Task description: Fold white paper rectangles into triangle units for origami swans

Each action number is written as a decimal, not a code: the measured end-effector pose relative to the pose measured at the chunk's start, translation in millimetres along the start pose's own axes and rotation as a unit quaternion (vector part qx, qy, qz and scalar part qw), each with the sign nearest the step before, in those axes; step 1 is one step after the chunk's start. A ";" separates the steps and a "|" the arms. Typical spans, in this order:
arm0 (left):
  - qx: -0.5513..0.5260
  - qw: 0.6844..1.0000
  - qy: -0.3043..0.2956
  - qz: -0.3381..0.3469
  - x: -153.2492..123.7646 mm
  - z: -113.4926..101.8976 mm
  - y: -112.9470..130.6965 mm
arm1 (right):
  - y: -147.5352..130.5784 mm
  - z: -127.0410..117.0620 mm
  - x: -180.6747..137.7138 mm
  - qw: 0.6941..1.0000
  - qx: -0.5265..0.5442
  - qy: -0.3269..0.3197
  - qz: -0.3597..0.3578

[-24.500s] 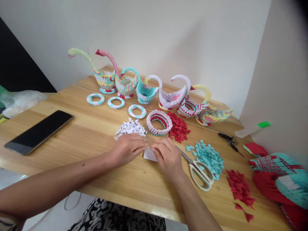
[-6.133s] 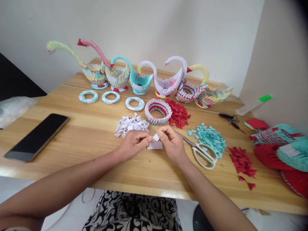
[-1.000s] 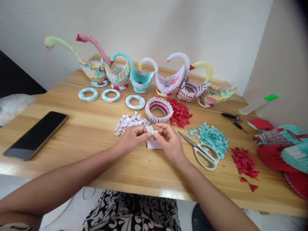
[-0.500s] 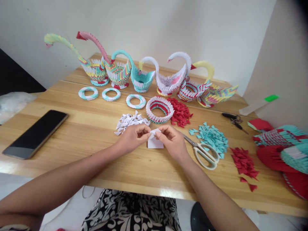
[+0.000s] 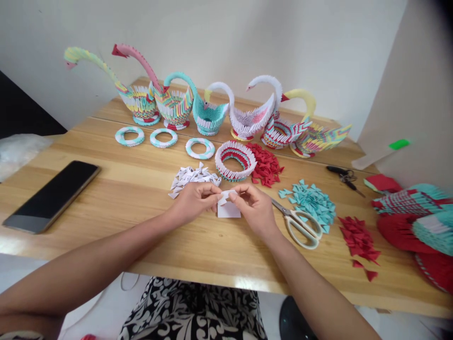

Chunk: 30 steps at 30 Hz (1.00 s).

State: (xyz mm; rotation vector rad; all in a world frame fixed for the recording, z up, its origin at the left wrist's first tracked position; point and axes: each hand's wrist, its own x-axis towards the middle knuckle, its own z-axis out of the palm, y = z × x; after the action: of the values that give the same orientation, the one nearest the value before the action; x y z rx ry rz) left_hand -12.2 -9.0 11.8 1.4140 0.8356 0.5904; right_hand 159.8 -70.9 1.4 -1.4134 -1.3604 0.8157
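Note:
Between my two hands is a small piece of white paper (image 5: 226, 195), partly folded and pinched at both sides. My left hand (image 5: 200, 200) grips its left end with thumb and fingertips. The other end is in the closed fingers of my right hand (image 5: 253, 205). Just below the fingertips a white paper sheet (image 5: 229, 211) lies on the table. A heap of white folded paper pieces (image 5: 193, 178) sits behind my left hand. Beyond the fingers stands a round paper base (image 5: 235, 160) in white, red and teal. Scissors (image 5: 304, 229) with pale handles lie right of my right hand.
Several paper swans (image 5: 210, 118) line the back of the wooden table (image 5: 159, 264). Three paper rings (image 5: 163, 138) lie before them. Red (image 5: 359, 240) and teal paper pieces (image 5: 313, 203) are at the right. A phone (image 5: 53, 196) lies left, an awl-like tool (image 5: 345, 179) at the right.
The white paper between my fingers has shifted slightly, and its lower flap shows at a different angle. Both hands stay in nearly the same place.

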 end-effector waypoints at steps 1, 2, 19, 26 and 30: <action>0.001 1.000 -0.002 0.003 -0.2 -0.3 0.0 | 0.1 -0.3 0.1 1.000 -0.008 0.003 -0.006; 0.003 1.000 -0.004 0.007 -0.4 -0.7 0.1 | 0.2 -0.8 0.3 1.000 -0.017 0.005 -0.013; -0.004 0.999 -0.003 0.036 0.2 -2.6 -0.7 | 4.5 -3.1 1.7 0.998 0.037 -0.037 0.032; 0.000 0.999 0.009 0.043 1.5 -3.3 -0.4 | 2.5 1.1 2.1 0.994 0.010 -0.091 0.054; -0.003 0.999 0.007 0.031 2.0 -3.1 -2.4 | 2.2 2.4 1.9 0.995 0.003 -0.088 0.050</action>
State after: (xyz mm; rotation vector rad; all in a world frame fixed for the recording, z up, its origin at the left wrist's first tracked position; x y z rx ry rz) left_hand -13.7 -5.7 9.3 1.4352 0.8028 0.6509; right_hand 158.5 -68.3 -1.2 -1.4420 -1.4271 1.0287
